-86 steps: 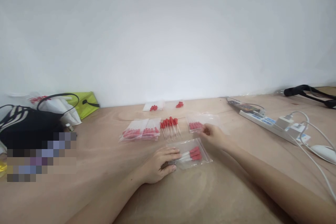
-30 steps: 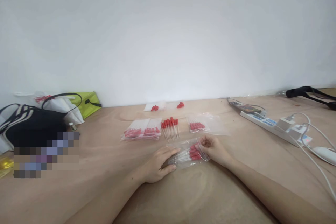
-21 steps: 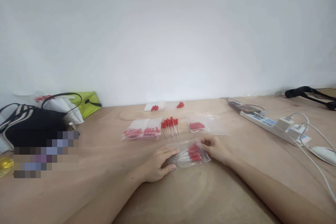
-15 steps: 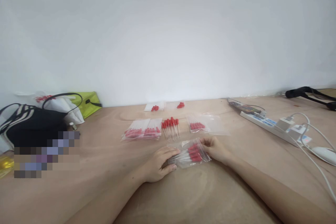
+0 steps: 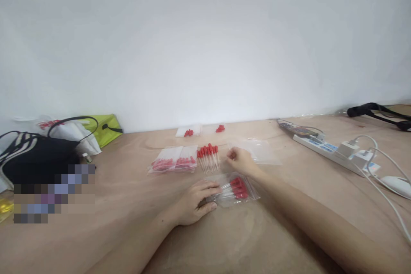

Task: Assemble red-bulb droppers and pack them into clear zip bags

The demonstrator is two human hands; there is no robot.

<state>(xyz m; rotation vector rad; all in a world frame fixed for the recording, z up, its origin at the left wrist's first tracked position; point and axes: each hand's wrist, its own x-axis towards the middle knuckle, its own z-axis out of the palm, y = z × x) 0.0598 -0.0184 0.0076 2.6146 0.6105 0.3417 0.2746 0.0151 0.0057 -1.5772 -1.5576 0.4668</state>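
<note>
In the head view, a clear zip bag (image 5: 252, 192) of droppers with red rubber bulbs (image 5: 239, 188) lies flat in front of me. My left hand (image 5: 202, 197) grips its left end, fingers on top and thumb at the near side. Beyond it, my right hand (image 5: 240, 160) is curled just right of a row of loose droppers (image 5: 208, 154), fingertips close together. What is between those fingertips, if anything, is hidden. This hand also covers a spot where a small bag lay. A flat clear bag (image 5: 265, 153) shows behind it.
Bags of red-bulbed droppers (image 5: 175, 158) lie left of the loose row. Small red bulbs (image 5: 188, 132) sit on bags near the wall. A power strip (image 5: 330, 154) with chargers and cables is at right. A black bag (image 5: 38, 158) and a green bag (image 5: 109, 132) stand at left.
My right hand has let go of the right edge of the dropper bag and moved forward and left, beside the loose droppers. My left hand stays on the bag.
</note>
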